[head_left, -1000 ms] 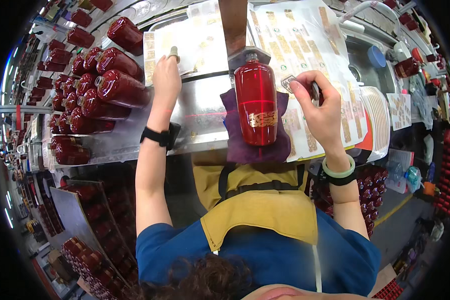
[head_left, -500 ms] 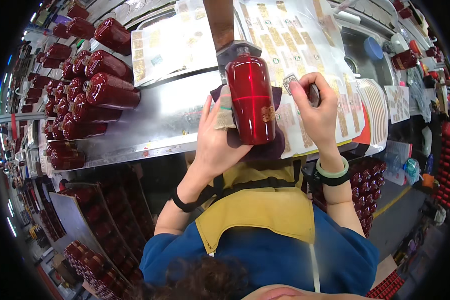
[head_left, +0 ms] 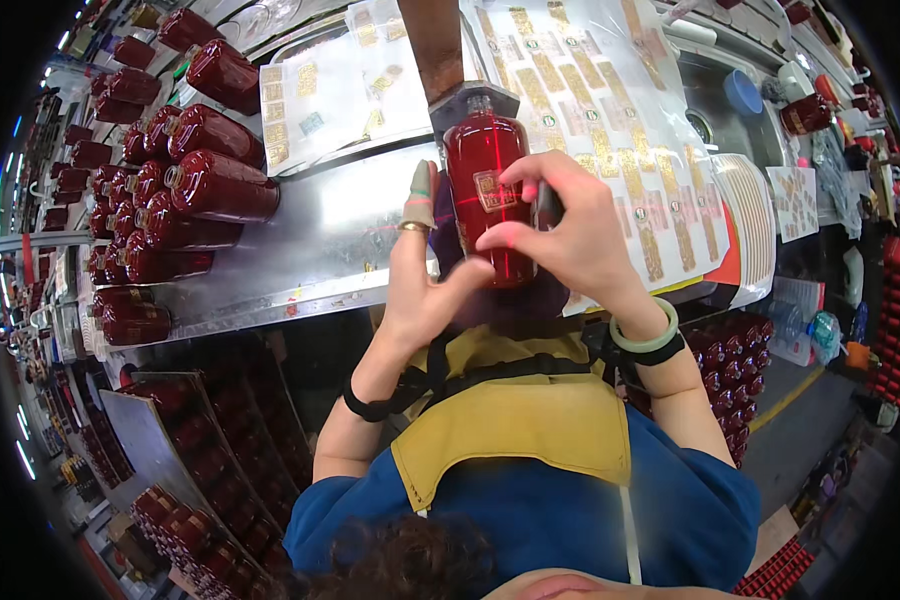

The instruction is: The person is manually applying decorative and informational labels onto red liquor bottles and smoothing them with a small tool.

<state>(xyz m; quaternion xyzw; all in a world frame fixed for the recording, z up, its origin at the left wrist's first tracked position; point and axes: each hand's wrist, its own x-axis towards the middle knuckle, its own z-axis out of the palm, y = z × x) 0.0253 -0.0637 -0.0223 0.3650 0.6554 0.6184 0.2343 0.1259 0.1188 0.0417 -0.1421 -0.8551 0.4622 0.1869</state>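
A dark red, clear-walled bottle (head_left: pixel 485 255) lies on a dark cloth, its neck against a metal block (head_left: pixel 448 112) and pointing away from me. Crossing red light lines fall on it. A small square gold decal (head_left: pixel 495 190) sits on its upper face. My right hand (head_left: pixel 585 240) reaches over from the right, index finger and thumb at the decal's edges, with a dark flat piece (head_left: pixel 548 205) tucked in its fingers. Along the bottle's left side, my left hand (head_left: pixel 415 295) has its fingers apart and thumb stretched toward the bottle. A cloth cover wraps one finger.
Several red bottles (head_left: pixel 220 185) lie stacked at the left of the metal bench (head_left: pixel 320 225). Decal sheets (head_left: pixel 610 120) spread beyond and right of the work. A blue bowl (head_left: pixel 743 93) stands at the far right. Racks of bottles (head_left: pixel 735 370) are below the bench.
My right hand has moved left onto the bottle, and the decal it held now lies on the bottle's face. My left hand has loosened from the bottle's side. The earlier gold mark has turned out of sight.
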